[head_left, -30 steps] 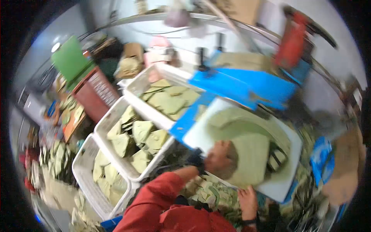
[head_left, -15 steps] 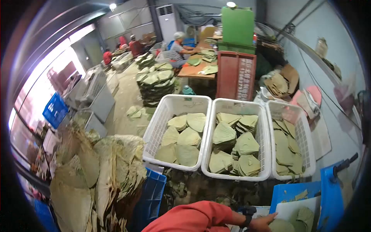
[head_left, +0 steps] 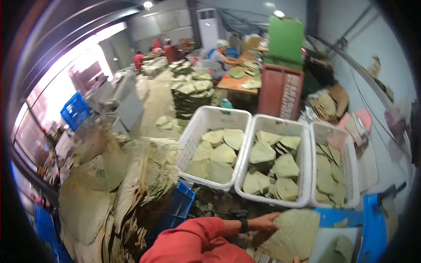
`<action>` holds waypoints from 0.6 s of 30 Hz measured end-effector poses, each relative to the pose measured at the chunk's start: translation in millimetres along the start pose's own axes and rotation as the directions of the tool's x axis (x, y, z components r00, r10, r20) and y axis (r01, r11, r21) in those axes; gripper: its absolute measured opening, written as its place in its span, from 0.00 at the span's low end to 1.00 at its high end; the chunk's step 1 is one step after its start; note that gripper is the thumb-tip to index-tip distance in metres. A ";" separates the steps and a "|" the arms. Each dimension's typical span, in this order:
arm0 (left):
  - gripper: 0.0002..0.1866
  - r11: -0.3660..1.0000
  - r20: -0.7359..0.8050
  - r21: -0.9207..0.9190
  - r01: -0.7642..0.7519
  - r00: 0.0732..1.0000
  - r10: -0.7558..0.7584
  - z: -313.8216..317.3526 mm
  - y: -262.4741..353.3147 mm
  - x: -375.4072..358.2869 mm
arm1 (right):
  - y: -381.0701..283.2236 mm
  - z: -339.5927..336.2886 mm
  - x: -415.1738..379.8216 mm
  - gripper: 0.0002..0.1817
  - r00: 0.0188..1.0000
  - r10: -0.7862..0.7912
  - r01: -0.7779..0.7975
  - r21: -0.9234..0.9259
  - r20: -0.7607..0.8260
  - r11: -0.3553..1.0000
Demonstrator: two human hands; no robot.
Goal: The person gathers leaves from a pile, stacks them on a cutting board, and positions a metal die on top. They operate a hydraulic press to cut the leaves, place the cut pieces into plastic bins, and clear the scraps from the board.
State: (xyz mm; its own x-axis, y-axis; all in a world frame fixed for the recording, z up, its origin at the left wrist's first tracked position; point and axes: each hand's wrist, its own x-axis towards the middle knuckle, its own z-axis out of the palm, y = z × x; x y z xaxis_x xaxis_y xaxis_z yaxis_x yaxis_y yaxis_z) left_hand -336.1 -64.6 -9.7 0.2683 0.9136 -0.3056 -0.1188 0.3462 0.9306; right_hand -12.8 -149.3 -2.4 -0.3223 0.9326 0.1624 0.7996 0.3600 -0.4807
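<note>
A large, pale green, ribbed fan-shaped palm leaf (head_left: 293,234) is spread out at the lower right. My left hand (head_left: 265,222), at the end of a red sleeve (head_left: 193,241) with a dark watch (head_left: 242,222), pinches the leaf's left edge. At the bottom edge of the view, only fingertips of my right hand (head_left: 298,260) show, pressed on the leaf's lower part; the rest is out of view. To the right, cut leaf pieces (head_left: 344,249) lie on a white board (head_left: 323,245) beside a blue machine frame (head_left: 374,228).
Three white plastic baskets (head_left: 244,175) with stacked fan-shaped leaf pieces stand ahead. Tall piles of dried leaves (head_left: 87,206) and a blue crate (head_left: 180,204) are at left. A person (head_left: 218,57) sits at a wooden table (head_left: 239,84); others sit farther back.
My left hand has moved left and up from the cut pieces by the board and now grips a large palm leaf. Fingertips of my right hand have appeared. The view has shifted left.
</note>
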 end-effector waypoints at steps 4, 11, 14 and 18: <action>0.32 0.995 -0.239 -0.015 -0.102 0.966 0.096 -17.6 -41.0 13.8 | -11.1 45.9 48.9 0.24 0.953 0.304 -0.292 0.298 0.008 0.909; 0.28 0.998 -0.326 -0.007 -0.061 0.944 0.055 -114.5 -62.6 57.0 | -67.9 111.6 173.9 0.26 0.772 0.542 -0.520 0.820 0.331 0.240; 0.34 0.973 -0.430 0.121 0.199 0.894 -0.129 -170.3 -83.0 74.5 | -57.2 162.1 222.0 0.26 0.767 0.494 -0.554 0.811 0.410 0.187; 0.31 0.864 -0.163 -0.421 0.275 0.914 -0.371 -214.1 -100.0 72.7 | -49.0 205.8 302.5 0.26 0.743 0.498 -0.570 0.813 0.448 0.118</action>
State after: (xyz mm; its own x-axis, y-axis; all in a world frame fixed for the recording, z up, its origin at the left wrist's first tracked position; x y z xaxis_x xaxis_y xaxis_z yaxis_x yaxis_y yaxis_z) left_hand -509.4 12.9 -168.1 0.1335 0.7416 -0.6574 -0.4312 0.6407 0.6353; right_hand -253.8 110.1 -107.0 -0.0685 0.8608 -0.5043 -0.1339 -0.5088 -0.8504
